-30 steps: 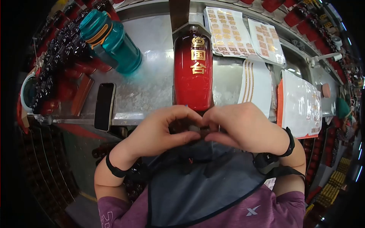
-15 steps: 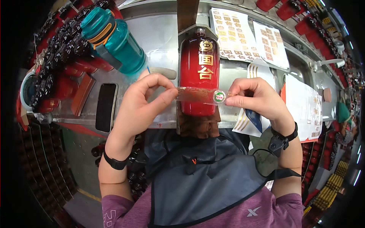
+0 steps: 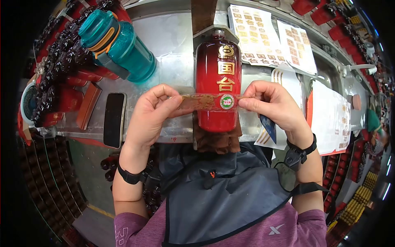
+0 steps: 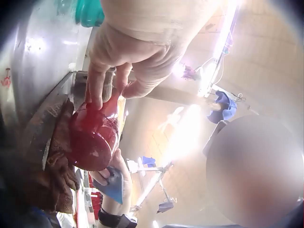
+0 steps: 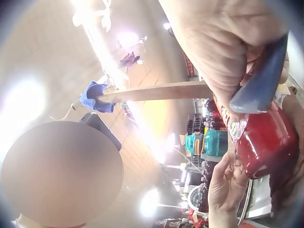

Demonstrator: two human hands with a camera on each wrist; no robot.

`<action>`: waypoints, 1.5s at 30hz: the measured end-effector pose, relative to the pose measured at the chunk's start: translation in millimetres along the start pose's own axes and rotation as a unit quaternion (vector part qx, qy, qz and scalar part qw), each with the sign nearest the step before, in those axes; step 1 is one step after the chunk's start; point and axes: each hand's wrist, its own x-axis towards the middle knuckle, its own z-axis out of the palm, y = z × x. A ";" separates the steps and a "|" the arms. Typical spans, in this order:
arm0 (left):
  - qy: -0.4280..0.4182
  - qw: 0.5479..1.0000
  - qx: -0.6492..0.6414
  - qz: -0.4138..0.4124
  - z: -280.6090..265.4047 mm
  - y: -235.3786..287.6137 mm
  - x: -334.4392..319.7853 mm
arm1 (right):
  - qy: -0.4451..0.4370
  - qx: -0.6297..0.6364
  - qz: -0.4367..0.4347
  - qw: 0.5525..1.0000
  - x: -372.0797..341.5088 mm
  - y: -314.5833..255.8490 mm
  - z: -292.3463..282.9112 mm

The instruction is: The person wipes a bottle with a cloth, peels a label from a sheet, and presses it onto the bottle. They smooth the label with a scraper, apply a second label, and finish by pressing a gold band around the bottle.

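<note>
A red bottle [image 3: 216,68] with gold characters lies on its back on the metal bench, neck away from me. Across its lower part runs a clear strip [image 3: 201,101] with a gold pattern and a round green-and-white emblem [image 3: 226,101], right of the bottle's middle. My left hand [image 3: 151,108] pinches the strip's left end between thumb and finger. At the right end, my right hand [image 3: 273,105] pinches it close to the emblem. A blue flat piece [image 5: 261,83] is also tucked in the right hand. Brown cloth [image 3: 218,140] lies under the bottle's base.
Left of the bottle are a teal water bottle [image 3: 133,55], a phone [image 3: 114,119] and a brown block [image 3: 89,106]. Gold sticker sheets [image 3: 257,35] and white papers [image 3: 329,117] lie to the right, near a tap [image 3: 360,68]. Many red bottles crowd the far left.
My hands were together below the bottle, then spread apart with the strip stretched over it. Since then the strip has shifted left, bringing the emblem from the bottle's right edge nearer its middle.
</note>
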 end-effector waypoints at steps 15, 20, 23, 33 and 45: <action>-0.017 0.999 -0.027 -0.015 -8.5 -6.0 1.5 | 0.009 -0.047 -0.006 0.999 4.1 3.4 0.5; -0.023 0.999 -0.031 -0.015 -9.2 -7.2 2.3 | 0.006 -0.049 -0.006 0.999 4.9 2.7 -0.1; -0.021 0.999 -0.029 -0.015 -9.5 -8.0 3.1 | 0.000 -0.054 0.006 0.999 4.2 0.4 -1.7; -0.011 1.000 -0.022 -0.018 -9.4 -10.1 4.3 | 0.008 -0.056 -0.004 0.998 6.9 2.1 0.0; -0.009 0.999 -0.017 -0.034 -13.2 -18.1 11.2 | 0.000 -0.055 -0.006 0.998 9.2 2.3 0.4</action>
